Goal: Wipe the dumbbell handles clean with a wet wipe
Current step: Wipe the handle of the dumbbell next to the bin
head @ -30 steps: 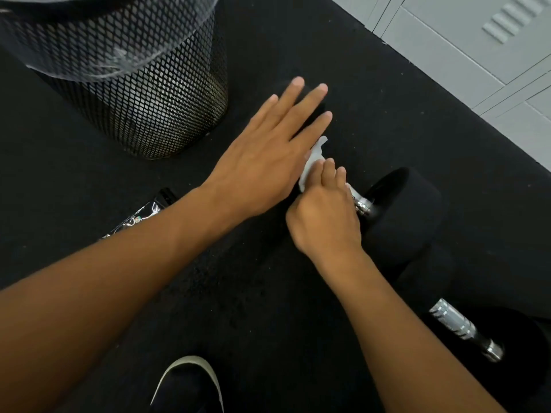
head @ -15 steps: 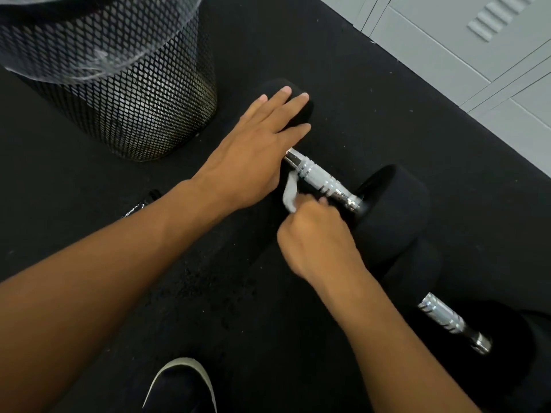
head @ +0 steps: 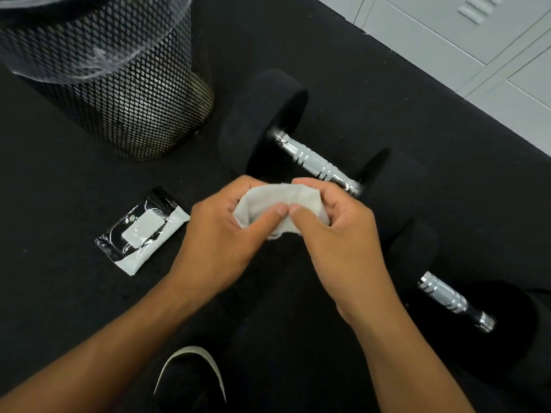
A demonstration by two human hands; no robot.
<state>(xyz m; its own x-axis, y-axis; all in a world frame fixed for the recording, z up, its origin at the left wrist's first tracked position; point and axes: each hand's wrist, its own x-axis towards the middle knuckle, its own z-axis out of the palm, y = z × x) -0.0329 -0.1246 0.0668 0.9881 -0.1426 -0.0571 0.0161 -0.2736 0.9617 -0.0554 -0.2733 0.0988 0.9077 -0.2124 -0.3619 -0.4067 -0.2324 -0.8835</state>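
Two black dumbbells lie on the dark floor mat. The far dumbbell's chrome handle (head: 316, 160) is bare, between its two round heads. The near dumbbell's handle (head: 447, 296) shows at the lower right. A crumpled white wet wipe (head: 280, 204) is held between both hands, just in front of the far dumbbell and off its handle. My left hand (head: 220, 236) and my right hand (head: 340, 239) both pinch the wipe, thumbs nearly touching.
A black mesh waste bin (head: 119, 84) with a clear liner stands at the upper left. A wet wipe packet (head: 143, 231) lies on the mat left of my hands. Grey lockers (head: 477, 40) run along the upper right. A shoe toe (head: 190, 380) shows at the bottom.
My left hand came off the far dumbbell's head and joined the right hand on the wipe. The right hand pulled the wipe off the handle toward me. The packet is now uncovered.
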